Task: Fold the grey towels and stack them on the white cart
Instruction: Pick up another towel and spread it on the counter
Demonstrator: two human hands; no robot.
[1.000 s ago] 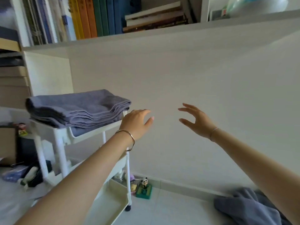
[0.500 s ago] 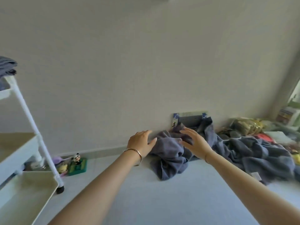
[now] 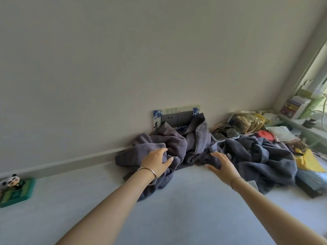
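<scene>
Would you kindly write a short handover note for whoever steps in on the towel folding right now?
Left hand: open, over the nearest crumpled towel, no grip yet; contact unclear.
Right hand: open, reaching toward the towel pile, holding nothing.
Towels: unfolded, heaped on the floor against the wall.
Cart: out of view.
Done: nothing visible here.
Left: pick up a towel, fold it, stack it on the cart; repeat for the rest.

Single head view, angled forward and down, near floor, facing wall (image 3: 123, 59)
</scene>
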